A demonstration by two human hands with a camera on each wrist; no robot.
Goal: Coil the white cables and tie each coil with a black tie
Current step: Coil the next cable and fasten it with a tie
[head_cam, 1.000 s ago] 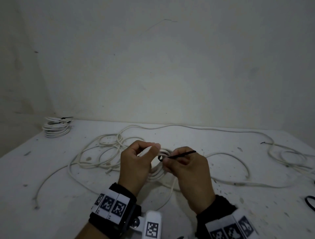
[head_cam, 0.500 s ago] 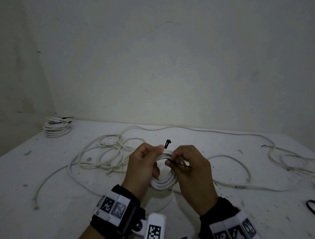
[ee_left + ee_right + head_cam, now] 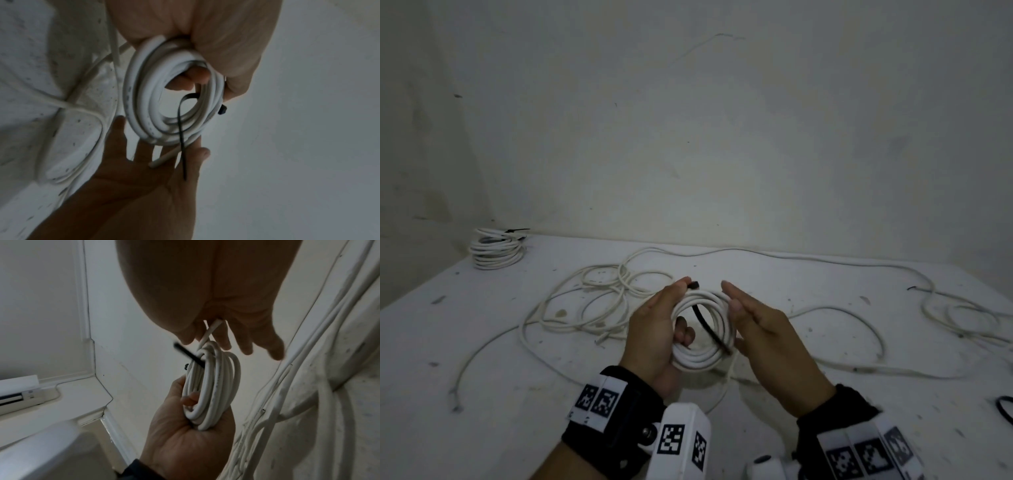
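My left hand grips a small white cable coil above the table, fingers curled through its middle. A black tie runs through the coil; its head sticks up by my left thumb and its tail hangs across the loop. My right hand is beside the coil with straight, spread fingers, holding nothing. The coil's loose white end lies against the right palm. A tied coil sits at the table's far left corner.
Loose white cables sprawl over the speckled white table behind my hands, and one long cable trails to tangled loops at the right. A black loop lies at the right edge. A plain wall stands behind.
My right hand has let go of the tie and opened flat beside the coil. The tie now hangs threaded through the coil, which the left hand has turned to face me.
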